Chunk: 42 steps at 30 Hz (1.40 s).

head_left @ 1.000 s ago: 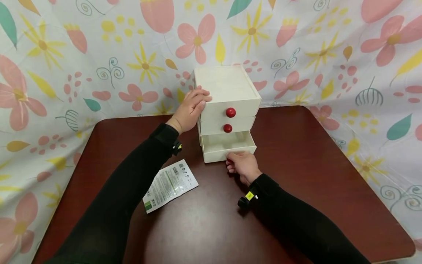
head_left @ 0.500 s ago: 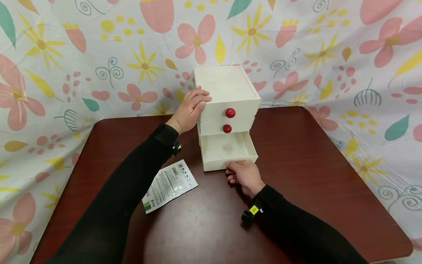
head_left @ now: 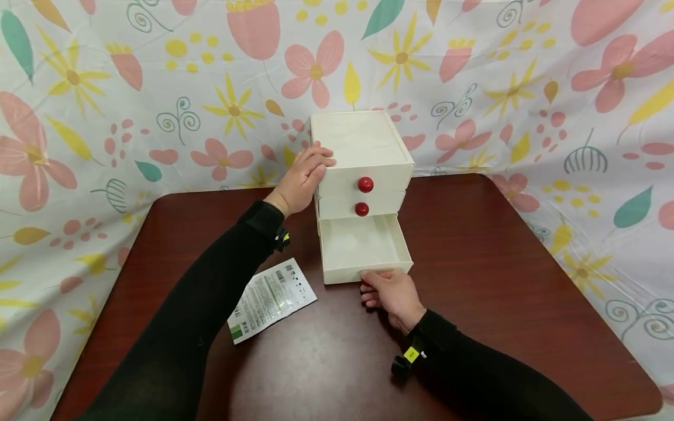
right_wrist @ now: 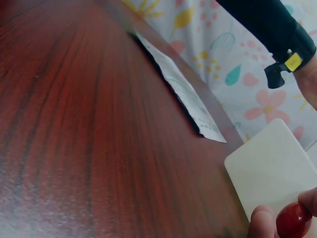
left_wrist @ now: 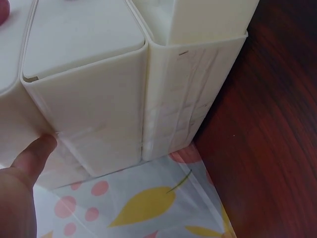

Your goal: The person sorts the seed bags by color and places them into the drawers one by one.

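Note:
A white chest of three small drawers stands at the back of the table, with red knobs on the upper two drawers showing in the head view. Its bottom drawer is pulled out, and I see nothing inside. My left hand rests on the chest's upper left edge; a finger touches the side in the left wrist view. At the drawer's front, my right hand pinches the red knob between thumb and finger, as the right wrist view shows.
A flat white printed packet with a green corner lies on the dark red-brown table, left of the drawer and partly behind the left forearm. A flower-patterned cloth hangs close behind the chest.
My right hand has drawn the bottom drawer farther out, toward me. The left hand has stayed on the chest, and the packet lies where it was.

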Motion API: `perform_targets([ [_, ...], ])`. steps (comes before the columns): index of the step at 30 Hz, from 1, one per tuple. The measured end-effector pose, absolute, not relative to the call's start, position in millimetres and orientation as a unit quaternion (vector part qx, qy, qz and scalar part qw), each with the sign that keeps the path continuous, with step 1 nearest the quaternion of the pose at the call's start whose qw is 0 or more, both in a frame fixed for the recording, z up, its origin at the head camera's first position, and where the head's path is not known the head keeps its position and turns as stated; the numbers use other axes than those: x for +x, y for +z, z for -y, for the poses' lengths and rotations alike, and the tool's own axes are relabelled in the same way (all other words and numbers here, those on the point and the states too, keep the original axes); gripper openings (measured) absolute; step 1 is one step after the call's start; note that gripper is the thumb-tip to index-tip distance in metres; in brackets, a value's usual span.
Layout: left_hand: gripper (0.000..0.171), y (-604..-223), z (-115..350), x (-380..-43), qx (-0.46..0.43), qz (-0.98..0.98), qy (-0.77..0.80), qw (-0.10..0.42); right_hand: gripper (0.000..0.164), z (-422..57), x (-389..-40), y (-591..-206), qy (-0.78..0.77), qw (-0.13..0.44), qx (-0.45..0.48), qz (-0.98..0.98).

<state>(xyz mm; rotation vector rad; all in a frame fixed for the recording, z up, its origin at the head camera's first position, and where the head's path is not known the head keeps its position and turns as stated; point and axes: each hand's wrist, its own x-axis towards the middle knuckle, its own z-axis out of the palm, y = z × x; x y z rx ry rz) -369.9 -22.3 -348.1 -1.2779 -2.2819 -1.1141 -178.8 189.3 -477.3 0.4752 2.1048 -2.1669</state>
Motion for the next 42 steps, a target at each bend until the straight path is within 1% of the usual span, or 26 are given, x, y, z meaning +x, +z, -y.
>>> perform_targets([
  [7,0.034,-349.5,21.5,-373.3,-0.449,0.792,-0.388,0.145,0.036,-188.6,-177.5,-478.9,-0.716,0.052,0.159,-0.677],
  [16,0.033,-347.7,22.6,-375.5,-0.45,0.789,-0.388,0.157,0.039,-188.7,-181.2,-475.0,-0.723,0.056,0.148,-0.672],
  [19,0.033,-348.3,21.9,-375.2,-0.452,0.787,-0.388,0.159,0.04,-190.8,-179.9,-472.5,-0.717,0.068,0.144,-0.678],
  [22,0.034,-349.2,20.3,-374.5,-0.453,0.787,-0.388,0.155,0.041,-196.7,-177.2,-466.7,-0.696,0.104,0.139,-0.697],
  [28,0.033,-349.3,20.7,-374.1,-0.455,0.789,-0.384,0.151,0.045,-213.9,-169.3,-442.5,-0.619,0.225,0.094,-0.746],
  [30,0.033,-349.2,21.1,-374.3,-0.454,0.791,-0.382,0.148,0.045,-219.9,-166.5,-433.9,-0.591,0.243,0.071,-0.766],
  [33,0.034,-349.5,21.1,-373.8,-0.456,0.792,-0.38,0.146,0.043,-227.6,-163.0,-421.3,-0.549,0.241,0.037,-0.799],
  [37,0.034,-349.3,21.2,-374.3,-0.465,0.787,-0.377,0.15,0.036,-234.7,-160.7,-400.1,-0.493,0.211,-0.008,-0.844],
  [39,0.034,-349.0,22.4,-374.6,-0.468,0.787,-0.374,0.149,0.031,-237.8,-160.6,-389.2,-0.453,0.189,-0.036,-0.87],
  [42,0.034,-347.6,24.9,-374.1,-0.465,0.793,-0.367,0.144,0.022,-242.8,-162.0,-375.5,-0.378,0.135,-0.084,-0.912],
])
